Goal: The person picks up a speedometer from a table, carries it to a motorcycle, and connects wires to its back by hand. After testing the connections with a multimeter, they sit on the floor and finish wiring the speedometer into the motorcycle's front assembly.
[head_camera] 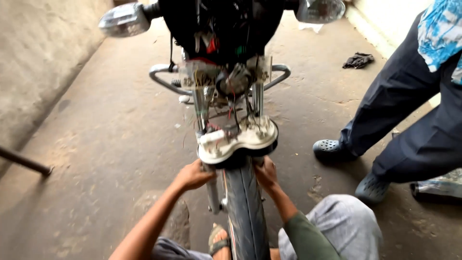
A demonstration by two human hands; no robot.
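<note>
Two hands flank the motorcycle's front tyre [246, 207], whose long axis runs straight away from the person, between the knees. The left hand [193, 175] is curled shut around the left fork leg [212, 190]; the right hand [266, 174] presses the opposite side just under the hanging instrument housing [238, 140], its grasp hidden.

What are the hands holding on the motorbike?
The left hand grips the left fork leg just under the hanging white meter housing. The right hand reaches beside the front tyre; its grip is hidden.
</note>
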